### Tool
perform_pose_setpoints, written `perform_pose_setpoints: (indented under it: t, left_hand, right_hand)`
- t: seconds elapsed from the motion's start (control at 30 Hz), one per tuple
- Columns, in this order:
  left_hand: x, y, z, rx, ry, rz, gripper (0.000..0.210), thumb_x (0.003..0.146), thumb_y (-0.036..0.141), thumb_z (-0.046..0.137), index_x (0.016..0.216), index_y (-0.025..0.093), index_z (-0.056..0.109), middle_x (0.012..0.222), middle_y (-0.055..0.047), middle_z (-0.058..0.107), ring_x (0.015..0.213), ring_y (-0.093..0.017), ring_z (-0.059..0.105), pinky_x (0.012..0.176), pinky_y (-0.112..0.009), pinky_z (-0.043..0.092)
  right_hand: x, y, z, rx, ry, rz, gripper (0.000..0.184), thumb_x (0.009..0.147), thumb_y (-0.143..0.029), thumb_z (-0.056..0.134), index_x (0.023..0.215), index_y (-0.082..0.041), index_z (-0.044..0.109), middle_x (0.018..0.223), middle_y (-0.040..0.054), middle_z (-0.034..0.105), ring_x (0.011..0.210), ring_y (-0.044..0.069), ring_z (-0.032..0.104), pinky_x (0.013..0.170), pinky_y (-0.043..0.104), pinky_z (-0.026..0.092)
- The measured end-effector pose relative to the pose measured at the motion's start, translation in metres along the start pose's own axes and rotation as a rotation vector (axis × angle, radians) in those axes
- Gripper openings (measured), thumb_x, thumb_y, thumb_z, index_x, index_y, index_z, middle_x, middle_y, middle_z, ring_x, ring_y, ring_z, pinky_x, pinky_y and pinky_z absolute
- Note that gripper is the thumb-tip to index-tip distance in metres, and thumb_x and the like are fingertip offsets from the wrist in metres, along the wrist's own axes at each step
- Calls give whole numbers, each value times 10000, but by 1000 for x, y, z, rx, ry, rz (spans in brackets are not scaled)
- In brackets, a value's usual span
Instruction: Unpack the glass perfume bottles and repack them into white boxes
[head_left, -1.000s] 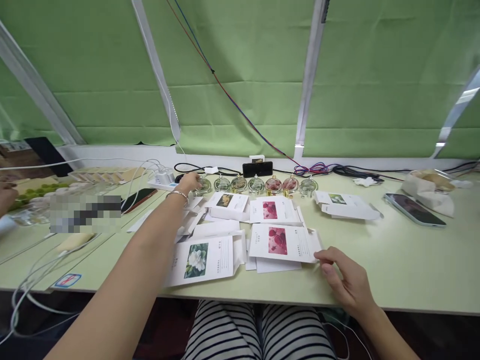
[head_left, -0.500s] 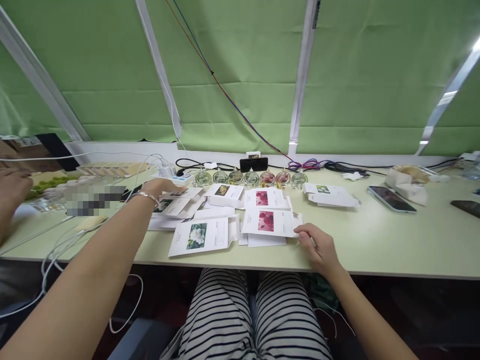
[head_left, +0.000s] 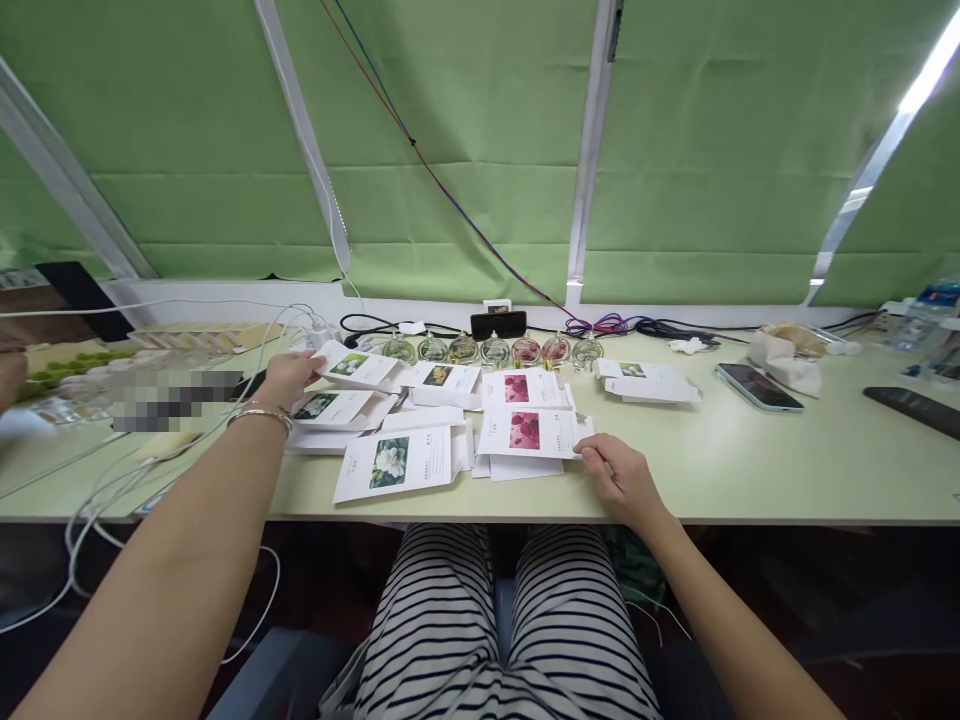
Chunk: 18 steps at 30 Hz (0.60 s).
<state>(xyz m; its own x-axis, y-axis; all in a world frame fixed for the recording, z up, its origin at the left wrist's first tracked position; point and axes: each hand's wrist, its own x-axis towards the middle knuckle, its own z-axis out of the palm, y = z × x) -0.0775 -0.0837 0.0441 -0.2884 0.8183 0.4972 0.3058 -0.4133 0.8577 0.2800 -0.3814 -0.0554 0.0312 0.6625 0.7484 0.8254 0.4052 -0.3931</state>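
A slim, shiny bracelet (head_left: 259, 411) circles the wrist of the left hand (head_left: 294, 378), whose grip is closed on the left edge of a flattened, white card carton (head_left: 360, 366). Nearer the front lies a flat gardenia carton (head_left: 390, 463); behind, round glass bottles (head_left: 495, 351) form a row. Next, a rose-printed carton (head_left: 526, 433) overlaps others on the smooth, pale surface (head_left: 750, 470), its right corner pinched in the grip of the right hand (head_left: 619, 478). Rightmost lies a glossy, rectangular phone (head_left: 760, 388).
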Motion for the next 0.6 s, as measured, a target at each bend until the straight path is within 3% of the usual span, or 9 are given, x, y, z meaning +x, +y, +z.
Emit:
perform_pose_setpoints:
  t: [0.13, 0.27, 0.6]
  left_hand:
    - [27, 8, 0, -139, 81, -186, 236, 877, 265, 536, 1068, 128, 549, 1029, -66, 586, 852, -169, 597, 719, -349, 520]
    - [44, 18, 4, -199, 177, -208, 206, 872, 233, 543, 1045, 123, 554, 987, -54, 592, 797, -148, 599, 674, -313, 524]
    - [26, -3, 35, -135, 235, -143, 209, 867, 256, 549, 1027, 123, 570, 1021, -60, 594, 880, -176, 594, 754, -365, 510]
  right_hand:
    - [0, 0, 0, 0, -16, 3, 258, 912, -268, 343, 790, -199, 559, 748, 42, 638, 699, 168, 591, 642, 273, 453]
    - [1, 0, 2, 7, -44, 22, 262, 914, -271, 337, 789, -197, 556, 749, 42, 636, 703, 165, 584, 648, 275, 452]
    - [-1, 0, 1, -17, -68, 17, 248, 912, -260, 348, 788, -193, 552, 747, 46, 633, 703, 166, 577, 651, 280, 445]
